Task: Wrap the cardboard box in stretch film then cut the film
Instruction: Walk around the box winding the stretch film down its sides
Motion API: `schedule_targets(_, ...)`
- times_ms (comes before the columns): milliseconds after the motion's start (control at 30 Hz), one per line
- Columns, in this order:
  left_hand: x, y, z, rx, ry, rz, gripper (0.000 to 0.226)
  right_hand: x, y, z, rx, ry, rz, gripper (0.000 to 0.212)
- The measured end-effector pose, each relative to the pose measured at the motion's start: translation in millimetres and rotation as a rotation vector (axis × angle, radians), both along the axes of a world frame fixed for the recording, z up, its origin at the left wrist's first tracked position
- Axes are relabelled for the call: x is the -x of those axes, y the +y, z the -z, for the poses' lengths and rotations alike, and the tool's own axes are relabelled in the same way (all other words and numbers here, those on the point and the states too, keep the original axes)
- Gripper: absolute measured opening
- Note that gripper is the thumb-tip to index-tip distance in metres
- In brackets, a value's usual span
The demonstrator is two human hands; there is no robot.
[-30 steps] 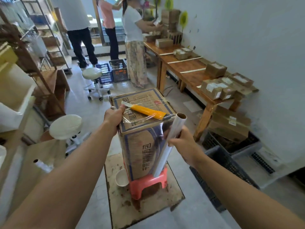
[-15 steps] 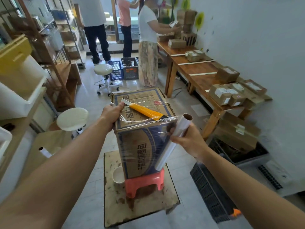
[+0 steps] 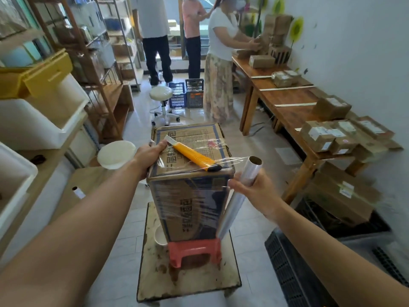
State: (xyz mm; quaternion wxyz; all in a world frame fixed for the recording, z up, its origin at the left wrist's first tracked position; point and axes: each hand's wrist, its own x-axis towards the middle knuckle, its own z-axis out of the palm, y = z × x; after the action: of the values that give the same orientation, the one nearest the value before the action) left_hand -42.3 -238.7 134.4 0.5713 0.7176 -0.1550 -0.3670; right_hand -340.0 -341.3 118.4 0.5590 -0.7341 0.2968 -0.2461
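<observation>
Cardboard box (image 3: pixel 190 202) stood upright on a small red stool (image 3: pixel 194 250), which sat on a low, stained tabletop (image 3: pixel 188 282). Clear stretch film (image 3: pixel 177 196) clung to the box's near face, and wrinkled strands of it crossed the near right corner of the top. A yellow utility knife (image 3: pixel 194 155) lay diagonally on the box's top, its dark end toward that corner.

The left hand (image 3: pixel 148 155) gripped the box at its upper left edge, thumb on top and fingers curled down the side. The right hand (image 3: pixel 254 193) was wrapped around the film roll (image 3: pixel 231 211) near its upper end, holding it tilted just beside the box's near right edge, with its lower end down by the stool. A white cup (image 3: pixel 159 237) sat on the tabletop, touching or nearly touching the stool's left side.

Left of the box was a round white stool (image 3: pixel 116 154). A black crate (image 3: pixel 294 273) lay on the floor to the right. Farther right, a long wooden table (image 3: pixel 287 103) along the wall carried small taped parcels (image 3: pixel 327 136). Three people (image 3: pixel 219 63) stood at the far end of the room.
</observation>
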Motion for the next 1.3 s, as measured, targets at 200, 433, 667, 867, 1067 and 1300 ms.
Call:
schedule_targets(200, 5, -1, -4, -0.082, -0.138, -0.034, 0.043, 9, -35, -7, -0.097, 0.005, -0.028, 0.037)
schedule_targets(433, -28, -2, 22, -0.251, -0.383, -0.047, 0.086, -8, -70, -6, -0.067, 0.002, -0.148, 0.043)
schedule_targets(667, 14, -12, -7, -0.228, -0.399, -0.125, 0.04, -18, -99, -1, 0.003, -0.03, -0.261, 0.038)
schedule_targets(867, 9, -8, -2, -0.24, -0.435, -0.101, 0.047, -29, -113, 6, -0.014, -0.035, -0.3, 0.037)
schedule_targets(1067, 10, -8, -4, -0.338, -0.482, -0.136, 0.053, -39, -116, 15, 0.14, -0.089, -0.299, 0.019)
schedule_targets(1300, 16, -11, -7, -0.41, -0.566, -0.146, 0.048, -55, -149, 18, -0.024, -0.076, -0.529, 0.037)
